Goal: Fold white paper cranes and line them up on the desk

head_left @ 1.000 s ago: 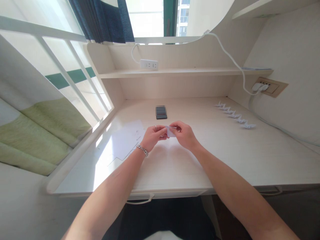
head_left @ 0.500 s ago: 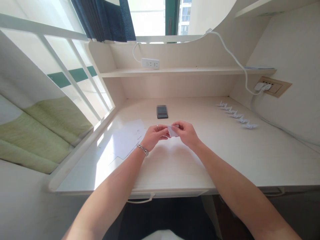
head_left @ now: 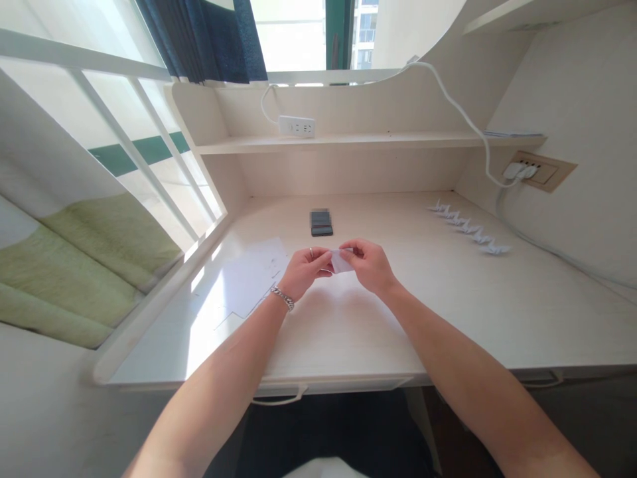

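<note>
A small folded piece of white paper [head_left: 341, 261] is held between my two hands, just above the desk. My left hand [head_left: 307, 271], with a ring on one finger and a chain bracelet at the wrist, pinches its left edge. On the right side, my right hand [head_left: 367, 264] grips the paper between thumb and fingers. Fingertips hide part of the folds. Several white paper cranes [head_left: 468, 227] stand in a slanting row on the right of the desk. White paper sheets [head_left: 249, 275] lie to the left of my hands.
Beyond my hands a dark phone-like object [head_left: 321, 223], partly blurred out, rests on the desk [head_left: 423, 312]. A power strip [head_left: 297, 126] sits on the shelf. Its white cable [head_left: 462, 109] runs to a wall socket [head_left: 540, 170]. A drawer handle [head_left: 281, 400] juts below the front edge.
The view has shifted slightly. Both hands keep hold of the paper, and a little more of it shows between the fingers.
</note>
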### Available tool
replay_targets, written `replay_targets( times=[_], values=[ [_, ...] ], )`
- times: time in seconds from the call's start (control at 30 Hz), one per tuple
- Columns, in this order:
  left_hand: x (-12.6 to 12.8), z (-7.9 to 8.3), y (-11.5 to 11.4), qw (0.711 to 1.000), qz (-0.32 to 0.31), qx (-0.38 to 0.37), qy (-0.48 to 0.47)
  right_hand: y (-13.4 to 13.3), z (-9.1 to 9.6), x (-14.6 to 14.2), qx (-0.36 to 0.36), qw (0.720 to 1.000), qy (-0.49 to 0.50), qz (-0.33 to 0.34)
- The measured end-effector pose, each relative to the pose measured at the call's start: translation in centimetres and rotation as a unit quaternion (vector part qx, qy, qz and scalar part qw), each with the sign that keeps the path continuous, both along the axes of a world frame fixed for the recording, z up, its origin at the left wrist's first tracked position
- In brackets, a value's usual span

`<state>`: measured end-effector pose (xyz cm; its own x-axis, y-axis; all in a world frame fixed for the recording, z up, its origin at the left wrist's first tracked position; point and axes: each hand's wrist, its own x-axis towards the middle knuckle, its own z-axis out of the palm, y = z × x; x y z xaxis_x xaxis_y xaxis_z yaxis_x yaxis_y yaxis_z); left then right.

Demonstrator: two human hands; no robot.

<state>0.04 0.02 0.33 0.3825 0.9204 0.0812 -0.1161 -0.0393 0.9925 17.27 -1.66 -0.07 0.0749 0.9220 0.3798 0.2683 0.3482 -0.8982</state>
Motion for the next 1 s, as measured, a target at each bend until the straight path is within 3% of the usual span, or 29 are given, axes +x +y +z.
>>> replay_targets(
  times=[0.53, 1.0],
  values=[
    [-0.16, 0.22, -0.04, 0.999, -0.014, -0.025, -0.027, -0.09, 0.25, -0.07, -0.006, 1.0, -0.013, -0.002],
    [-0.01, 0.22, -0.03, 1.0, 0.021, -0.003, -0.013, 0.18, -0.39, 0.14, -0.005, 1.0, -0.007, 0.02]
  ],
)
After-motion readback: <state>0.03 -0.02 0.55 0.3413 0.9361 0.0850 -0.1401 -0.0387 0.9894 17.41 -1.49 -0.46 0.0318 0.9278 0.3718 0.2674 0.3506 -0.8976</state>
